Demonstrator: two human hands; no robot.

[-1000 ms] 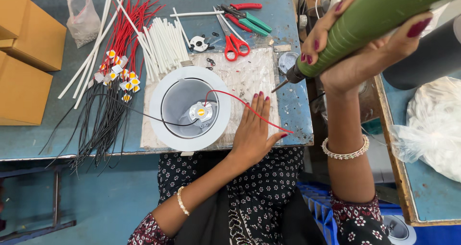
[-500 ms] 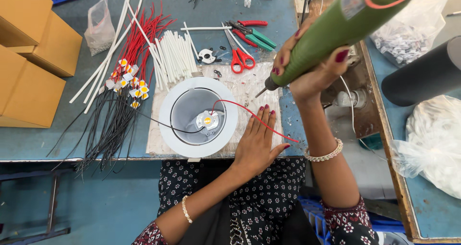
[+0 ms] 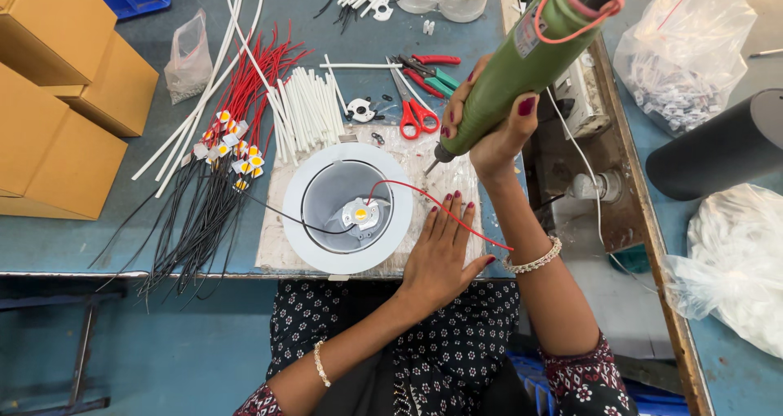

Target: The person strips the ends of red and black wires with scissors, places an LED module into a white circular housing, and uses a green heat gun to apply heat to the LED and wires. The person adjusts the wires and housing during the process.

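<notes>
- My right hand (image 3: 489,126) was wrapped around the green electric screwdriver (image 3: 522,65), tip angled down toward the white lamp housing (image 3: 347,208).
- My left hand (image 3: 440,249) lay flat, fingers spread, on the clear plastic sheet (image 3: 457,179) just right of the housing, near the blue worktop's (image 3: 122,236) front edge.
- Cardboard boxes (image 3: 65,114) filled the left edge; red-handled scissors (image 3: 416,114) lay behind the housing.
- Wired LED leads (image 3: 220,179) fanned out to its left.

blue worktable (image 3: 457,24) over a teal floor (image 3: 163,359), evenly lit
</notes>
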